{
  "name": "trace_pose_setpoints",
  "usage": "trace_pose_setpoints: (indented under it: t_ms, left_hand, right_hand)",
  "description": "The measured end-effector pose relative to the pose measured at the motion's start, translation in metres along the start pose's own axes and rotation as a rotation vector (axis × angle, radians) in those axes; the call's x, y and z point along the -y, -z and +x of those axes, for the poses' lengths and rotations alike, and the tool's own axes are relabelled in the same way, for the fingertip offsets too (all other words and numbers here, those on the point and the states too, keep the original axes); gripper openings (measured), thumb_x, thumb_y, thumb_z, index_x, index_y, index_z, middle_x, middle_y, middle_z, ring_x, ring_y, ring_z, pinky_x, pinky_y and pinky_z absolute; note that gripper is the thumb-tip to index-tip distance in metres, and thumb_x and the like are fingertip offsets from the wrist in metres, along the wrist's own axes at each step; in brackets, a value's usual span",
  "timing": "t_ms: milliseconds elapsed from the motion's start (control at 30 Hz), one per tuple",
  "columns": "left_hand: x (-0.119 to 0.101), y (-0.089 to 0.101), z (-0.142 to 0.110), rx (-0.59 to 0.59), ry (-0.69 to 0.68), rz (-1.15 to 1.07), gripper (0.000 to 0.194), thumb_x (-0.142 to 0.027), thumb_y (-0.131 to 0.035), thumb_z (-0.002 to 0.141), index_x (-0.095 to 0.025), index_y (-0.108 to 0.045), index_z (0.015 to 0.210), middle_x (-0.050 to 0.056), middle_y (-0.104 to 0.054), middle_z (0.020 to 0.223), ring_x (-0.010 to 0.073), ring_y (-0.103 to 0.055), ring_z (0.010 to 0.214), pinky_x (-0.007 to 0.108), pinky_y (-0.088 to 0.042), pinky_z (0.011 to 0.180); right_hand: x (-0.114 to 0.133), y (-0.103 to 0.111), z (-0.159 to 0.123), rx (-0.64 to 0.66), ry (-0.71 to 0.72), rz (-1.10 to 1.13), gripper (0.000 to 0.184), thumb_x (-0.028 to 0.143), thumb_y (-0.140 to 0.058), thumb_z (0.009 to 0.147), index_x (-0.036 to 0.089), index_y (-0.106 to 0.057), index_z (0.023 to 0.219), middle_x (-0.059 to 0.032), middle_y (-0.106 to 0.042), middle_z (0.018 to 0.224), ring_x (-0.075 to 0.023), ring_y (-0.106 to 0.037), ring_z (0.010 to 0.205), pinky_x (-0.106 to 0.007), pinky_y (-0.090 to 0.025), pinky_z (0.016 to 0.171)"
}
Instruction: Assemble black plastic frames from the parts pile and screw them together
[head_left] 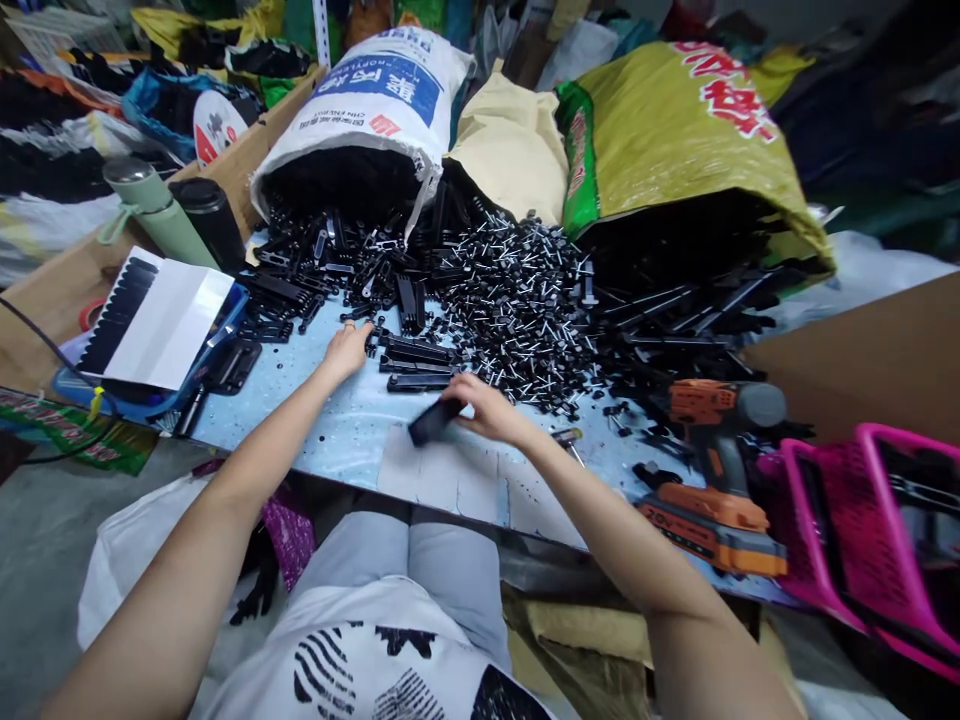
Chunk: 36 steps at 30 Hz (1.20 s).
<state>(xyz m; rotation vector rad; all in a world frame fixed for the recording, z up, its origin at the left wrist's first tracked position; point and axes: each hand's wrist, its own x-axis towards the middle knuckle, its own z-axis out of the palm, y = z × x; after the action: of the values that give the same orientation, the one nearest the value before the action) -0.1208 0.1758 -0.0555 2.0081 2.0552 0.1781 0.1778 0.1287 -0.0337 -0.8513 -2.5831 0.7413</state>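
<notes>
A pale blue worktable (289, 400) was spread with loose black parts, and near its middle a heap of black-headed pins (517, 300) was piled. Behind the heap, to its right, a yellow-green sack (675, 130) was laid with its dark mouth turned forward; behind the heap, to its left, a white printed sack (360, 110) was laid likewise, and a cream sack (514, 140) was set directly behind it. To the right of the heap, an orange and black power drill (720, 470) was stood on its battery. In front of the heap, toward its left, a right hand (484, 408) was held with thumb and fingertips pinching one end of a dark oblong piece (433, 422), blurred and slanted toward the tabletop. Left of the heap, a left hand (349, 350) was stretched toward small black parts (373, 346); whether one was pinched could not be told. Just left of the heap, several long black parts (416, 366) were laid side by side. The dark oblong piece seemed best gripped by its end, so that its far edge was left unobstructed; a light fingertip touch by the left hand seemed advisable, since neighbouring parts could easily be caught together.
</notes>
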Motion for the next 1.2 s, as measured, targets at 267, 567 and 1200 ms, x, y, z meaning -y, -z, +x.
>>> trace_pose_setpoints:
  t_ms: [267,567,1200]
  left_hand:
    - [-0.002,-0.008,-0.03,-0.065,0.138,0.09,0.036,-0.019,-0.042,0.084,-0.007,-0.048,0.117,0.021,-0.054,0.113,0.0316,-0.049,0.109,0.04,-0.041,0.089]
    - [-0.007,0.006,-0.076,-0.465,0.048,-0.09,0.025,-0.023,-0.05,0.082,-0.013,-0.053,0.104,0.014,-0.056,0.109,0.0277,-0.048,0.11,0.039,-0.038,0.095]
    - [-0.098,-0.047,-0.166,-0.143,-0.44,-0.833,0.036,-0.026,-0.048,0.089,-0.014,-0.053,0.122,0.007,-0.065,0.096,0.0081,-0.056,0.054,0.023,-0.05,0.058]
  right_hand:
    - [0.041,-0.052,-0.061,-0.212,-0.441,-0.264,0.041,0.035,-0.052,0.085,0.02,-0.054,0.124,-0.0151,-0.05,0.124,-0.0266,-0.051,0.105,-0.043,-0.044,0.088]
    - [0.06,-0.072,-0.056,-0.314,-0.668,0.277,0.051,0.035,-0.046,0.082,0.023,-0.046,0.131,-0.0091,-0.062,0.103,-0.0204,-0.062,0.084,-0.037,-0.049,0.079]
    - [0.069,-0.084,-0.061,-0.433,-0.603,1.188,0.067,0.053,-0.057,0.079,0.03,-0.038,0.139,0.0026,-0.056,0.074,-0.0094,-0.058,0.053,-0.023,-0.051,0.047]
